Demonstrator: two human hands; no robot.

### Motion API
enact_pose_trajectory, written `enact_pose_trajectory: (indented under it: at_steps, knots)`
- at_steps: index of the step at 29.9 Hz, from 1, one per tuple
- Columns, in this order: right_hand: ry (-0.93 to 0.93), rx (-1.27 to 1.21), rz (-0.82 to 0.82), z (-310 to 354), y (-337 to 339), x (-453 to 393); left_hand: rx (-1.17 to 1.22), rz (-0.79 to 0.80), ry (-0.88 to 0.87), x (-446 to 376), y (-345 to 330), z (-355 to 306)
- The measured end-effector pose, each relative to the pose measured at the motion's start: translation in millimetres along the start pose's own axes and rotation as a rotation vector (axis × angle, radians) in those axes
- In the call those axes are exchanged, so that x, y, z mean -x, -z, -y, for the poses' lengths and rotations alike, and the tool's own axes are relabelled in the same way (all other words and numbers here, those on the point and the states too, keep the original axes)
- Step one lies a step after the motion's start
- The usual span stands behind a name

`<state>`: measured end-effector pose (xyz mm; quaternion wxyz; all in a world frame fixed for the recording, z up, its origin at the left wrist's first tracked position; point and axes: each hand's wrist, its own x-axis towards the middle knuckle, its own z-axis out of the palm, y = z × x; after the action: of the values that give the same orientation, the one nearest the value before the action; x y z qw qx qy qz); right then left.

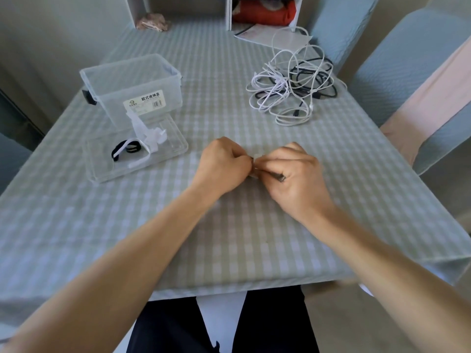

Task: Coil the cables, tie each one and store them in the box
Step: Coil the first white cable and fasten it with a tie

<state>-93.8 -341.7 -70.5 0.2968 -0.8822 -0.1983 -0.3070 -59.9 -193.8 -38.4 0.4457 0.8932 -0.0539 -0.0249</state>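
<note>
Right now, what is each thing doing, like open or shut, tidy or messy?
Clear plastic box: open, lid off.
Clear flat lid: lying on the table, ties on it.
Pile of white and black cables: tangled, untied.
Left hand: curled, pinching a small white piece.
Right hand: curled, pinching the same piece.

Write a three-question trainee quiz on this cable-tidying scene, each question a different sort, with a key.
1. True or false: the clear box already holds a coiled cable.
2. Multiple choice: the cable pile lies (A) in the box, (B) on the lid, (C) on the tablecloth at far right.
3. Fill in: the left hand and right hand meet over a small ____ item.

Key
1. False; nothing shows inside it.
2. C.
3. White; what it is cannot be told.
</note>
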Motion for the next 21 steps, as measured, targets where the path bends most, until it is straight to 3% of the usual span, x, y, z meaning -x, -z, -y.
enact_pose_trajectory:
  at_steps: [7, 13, 18, 21]
  knots:
    - [0.059, 0.083, 0.08, -2.7, -2.7, 7.2, 0.018, 0.123, 0.052, -7.5, 7.0, 1.5]
    - [0.1, 0.149, 0.175, -1.2, 1.5, 11.1, 0.013, 0.185, -0.047, -7.4, 10.6, 5.8]
    - [-0.039, 0.021, 0.188, -3.1, 3.6, 15.3, -0.015, 0.206, -0.127, -5.2, 12.2, 7.6]
    - [-0.059, 0.066, 0.18, -1.2, 1.5, 10.3, -0.002, 0.201, -0.146, -4.6, 12.8, 10.1]
